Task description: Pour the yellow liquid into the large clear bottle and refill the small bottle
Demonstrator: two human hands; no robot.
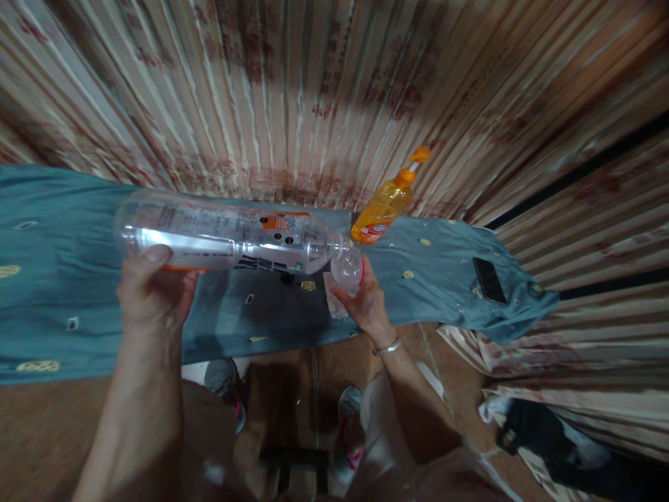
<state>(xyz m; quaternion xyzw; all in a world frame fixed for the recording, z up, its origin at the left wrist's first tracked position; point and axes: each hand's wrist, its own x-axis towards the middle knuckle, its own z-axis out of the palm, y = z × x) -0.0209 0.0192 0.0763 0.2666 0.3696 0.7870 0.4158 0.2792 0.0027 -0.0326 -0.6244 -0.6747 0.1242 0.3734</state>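
I am gripping the big clear bottle (224, 240) sideways at nine o'clock with my left hand (151, 289), my right hand (366, 300) cupping a small cup (346, 268) at its mouth; pouring looks underway, hardly anything collected.

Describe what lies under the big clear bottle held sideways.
Under the clear bottle, held by the left hand, lies the teal cloth. The right hand holds a small cup at its mouth. The cloth covers whatever lies beneath it.

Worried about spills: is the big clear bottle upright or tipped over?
Tipped. The left hand holds the bottle lying nearly level, its neck at a small cup in the right hand.
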